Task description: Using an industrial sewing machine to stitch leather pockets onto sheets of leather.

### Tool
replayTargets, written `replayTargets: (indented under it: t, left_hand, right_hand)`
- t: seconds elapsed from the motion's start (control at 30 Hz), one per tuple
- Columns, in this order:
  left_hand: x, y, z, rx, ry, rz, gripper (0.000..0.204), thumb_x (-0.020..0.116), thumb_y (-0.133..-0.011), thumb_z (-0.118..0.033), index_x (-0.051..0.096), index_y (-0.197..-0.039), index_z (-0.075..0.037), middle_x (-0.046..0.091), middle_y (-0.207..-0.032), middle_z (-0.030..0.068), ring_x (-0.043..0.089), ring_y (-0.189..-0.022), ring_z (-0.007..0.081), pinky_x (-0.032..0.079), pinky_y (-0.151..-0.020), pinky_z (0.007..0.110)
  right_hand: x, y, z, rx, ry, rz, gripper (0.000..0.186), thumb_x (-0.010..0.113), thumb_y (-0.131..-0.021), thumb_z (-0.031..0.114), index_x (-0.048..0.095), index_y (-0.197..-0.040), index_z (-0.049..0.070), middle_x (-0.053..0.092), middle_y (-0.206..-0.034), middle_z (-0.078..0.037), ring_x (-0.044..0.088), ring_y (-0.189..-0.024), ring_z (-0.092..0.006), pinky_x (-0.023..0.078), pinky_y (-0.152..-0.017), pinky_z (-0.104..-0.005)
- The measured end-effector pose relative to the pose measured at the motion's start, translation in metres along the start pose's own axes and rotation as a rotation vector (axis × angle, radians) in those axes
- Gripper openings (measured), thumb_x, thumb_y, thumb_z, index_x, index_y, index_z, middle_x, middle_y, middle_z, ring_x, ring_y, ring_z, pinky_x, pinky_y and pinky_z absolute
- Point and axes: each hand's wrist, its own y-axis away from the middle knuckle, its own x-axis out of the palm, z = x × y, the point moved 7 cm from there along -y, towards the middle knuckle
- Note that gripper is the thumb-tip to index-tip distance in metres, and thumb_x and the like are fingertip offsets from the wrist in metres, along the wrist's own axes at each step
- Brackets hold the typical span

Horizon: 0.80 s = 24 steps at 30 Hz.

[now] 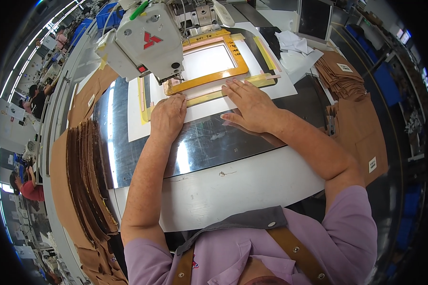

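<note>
A white sheet (138, 129) lies on the shiny metal plate (209, 152) under the sewing machine head (150, 40). On it rests a dark template edged with yellow and pink tape strips (209, 97). An orange-yellow rectangular frame (209, 81) sits over the template, its opening showing white. My left hand (169, 114) is at the template's near left corner, fingers bent and close together; what lies under them is hidden. My right hand (249, 104) is spread palm down, fingertips on the template's near edge beside the frame, thumb apart over the metal plate.
Brown fabric pieces stand stacked at the left (83, 175). More folded brown fabric (340, 76) lies at the right, with brown panels (361, 137) hanging below it. Crumpled white cloth (294, 42) is at the back right. Other people work along the far left.
</note>
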Motion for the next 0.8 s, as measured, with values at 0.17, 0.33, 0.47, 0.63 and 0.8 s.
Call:
replayTargets:
  t: [0.17,0.33,0.47,0.63,0.8]
  left_hand:
    - [0.011,0.0,-0.015,-0.022,-0.065,0.254,0.075,0.053,-0.097,-0.06,0.051,-0.145,-0.002,0.058,-0.137,0.0246,0.054,-0.13,0.039,0.034,-0.116,0.053]
    - [0.021,0.005,-0.011,-0.092,-0.153,0.314,0.095,0.04,-0.094,-0.076,0.041,-0.152,-0.001,0.051,-0.145,0.026,0.044,-0.14,0.0403,0.02,-0.123,0.057]
    - [0.026,0.004,-0.013,-0.156,-0.197,0.409,0.104,0.036,-0.093,-0.08,0.037,-0.152,0.006,0.048,-0.146,0.0294,0.04,-0.143,0.0418,0.016,-0.124,0.056]
    - [0.031,0.004,-0.008,-0.145,-0.126,0.364,0.107,0.036,-0.092,-0.081,0.038,-0.15,0.009,0.048,-0.147,0.0306,0.039,-0.145,0.0414,0.016,-0.124,0.056]
    - [0.033,0.0,-0.009,-0.108,-0.066,0.367,0.106,0.036,-0.092,-0.08,0.041,-0.149,0.008,0.048,-0.148,0.0295,0.038,-0.145,0.0411,0.016,-0.125,0.054]
  right_hand:
    - [0.0,-0.013,-0.011,0.028,0.004,0.015,0.088,0.031,-0.101,0.07,0.037,-0.154,0.0,0.039,-0.158,-0.022,0.029,-0.152,-0.0343,0.017,-0.126,-0.0496]
    - [0.004,-0.021,-0.017,0.045,0.015,-0.042,0.091,0.032,-0.1,0.071,0.037,-0.154,-0.002,0.041,-0.155,-0.023,0.03,-0.151,-0.0348,0.015,-0.126,-0.054]
    - [0.004,-0.021,-0.019,0.081,0.007,0.002,0.091,0.033,-0.1,0.071,0.038,-0.153,-0.002,0.044,-0.152,-0.024,0.032,-0.149,-0.0351,0.014,-0.125,-0.056]
    - [0.001,-0.023,-0.02,0.121,-0.023,0.077,0.091,0.033,-0.1,0.071,0.038,-0.153,-0.002,0.045,-0.151,-0.023,0.034,-0.149,-0.0348,0.013,-0.125,-0.0581]
    - [0.003,-0.022,-0.023,0.138,-0.025,0.08,0.093,0.033,-0.098,0.073,0.037,-0.154,-0.001,0.042,-0.153,-0.024,0.032,-0.15,-0.0342,0.011,-0.125,-0.0596]
